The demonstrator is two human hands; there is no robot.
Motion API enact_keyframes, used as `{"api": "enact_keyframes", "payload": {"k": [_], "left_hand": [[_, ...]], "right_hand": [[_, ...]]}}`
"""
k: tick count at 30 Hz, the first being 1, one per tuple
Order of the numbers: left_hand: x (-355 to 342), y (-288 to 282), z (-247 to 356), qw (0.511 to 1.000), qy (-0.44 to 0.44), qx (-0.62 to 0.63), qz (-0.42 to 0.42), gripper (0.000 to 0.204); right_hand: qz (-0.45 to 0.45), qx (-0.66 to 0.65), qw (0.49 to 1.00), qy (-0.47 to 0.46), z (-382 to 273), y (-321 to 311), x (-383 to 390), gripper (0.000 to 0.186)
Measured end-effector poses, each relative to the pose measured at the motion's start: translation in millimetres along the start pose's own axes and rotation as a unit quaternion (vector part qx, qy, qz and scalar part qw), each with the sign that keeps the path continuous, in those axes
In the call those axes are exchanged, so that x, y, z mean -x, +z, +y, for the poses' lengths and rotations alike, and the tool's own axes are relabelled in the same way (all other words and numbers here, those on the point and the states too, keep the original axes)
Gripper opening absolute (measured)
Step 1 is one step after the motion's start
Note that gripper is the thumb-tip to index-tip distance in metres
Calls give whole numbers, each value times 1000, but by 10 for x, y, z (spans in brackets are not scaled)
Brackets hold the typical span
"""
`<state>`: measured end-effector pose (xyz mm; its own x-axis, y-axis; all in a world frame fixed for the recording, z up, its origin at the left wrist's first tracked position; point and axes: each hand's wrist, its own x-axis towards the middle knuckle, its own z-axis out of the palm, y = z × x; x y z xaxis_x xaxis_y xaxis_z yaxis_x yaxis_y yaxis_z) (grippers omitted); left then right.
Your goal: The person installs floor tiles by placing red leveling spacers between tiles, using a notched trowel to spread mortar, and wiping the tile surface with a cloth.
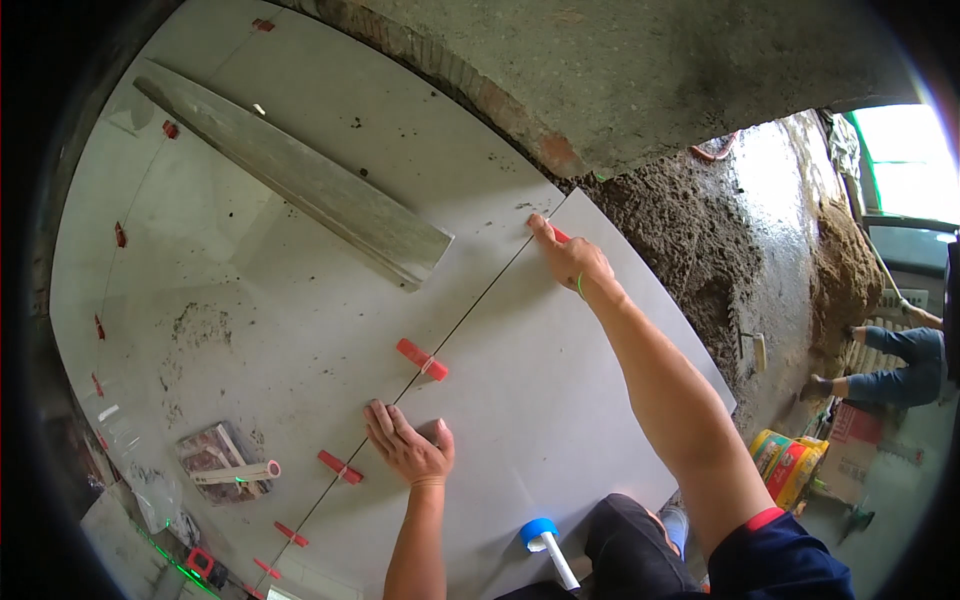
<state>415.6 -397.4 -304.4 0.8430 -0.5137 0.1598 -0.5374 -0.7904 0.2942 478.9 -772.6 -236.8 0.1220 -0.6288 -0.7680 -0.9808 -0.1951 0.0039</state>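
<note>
Large pale grey floor tiles (520, 420) meet at a thin dark joint running diagonally under both hands. My left hand (412, 445) lies flat on the tile beside this joint, fingers stretched out, with nothing in it. One red tile-leveling wedge (422, 359) sits across the joint just beyond its fingertips; another red wedge (340, 467) lies nearer to me on the left. At the joint's far end, my right hand (575, 262) is closed around a red tile-leveling wedge (560, 236), mostly covered by the fingers.
A long metal straightedge (300, 180) rests on the left tile. A small box with a white tube (235, 473) lies lower left. By my leg is a blue-headed mallet (540, 533). Wet mortar (680, 240) borders the tiles on the right, where another person (895, 365) stands near bags (787, 465).
</note>
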Motion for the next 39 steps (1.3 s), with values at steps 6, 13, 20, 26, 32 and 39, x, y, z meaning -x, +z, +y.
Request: {"api": "enact_keyframes", "payload": {"k": [6, 13, 20, 26, 32, 39], "left_hand": [[15, -11, 3, 1000, -14, -8, -10, 72], [38, -8, 50, 999, -33, -4, -40, 77], [0, -15, 120, 999, -30, -9, -32, 75], [-26, 17, 133, 1000, -14, -18, 11, 73], [24, -12, 21, 1000, -26, -2, 4, 69], [-3, 2, 50, 998, -45, -25, -38, 75]], "right_hand": [[25, -38, 999, 11, -180, 25, 58, 99], [116, -53, 992, 3, -154, 194, 8, 78], [176, -61, 979, -82, 66, 281, -325, 77], [120, -75, 986, -86, 16, 166, -223, 77], [189, 162, 743, -621, 525, 1436, 506, 69], [307, 78, 784, -534, 212, 1265, 174, 73]]}}
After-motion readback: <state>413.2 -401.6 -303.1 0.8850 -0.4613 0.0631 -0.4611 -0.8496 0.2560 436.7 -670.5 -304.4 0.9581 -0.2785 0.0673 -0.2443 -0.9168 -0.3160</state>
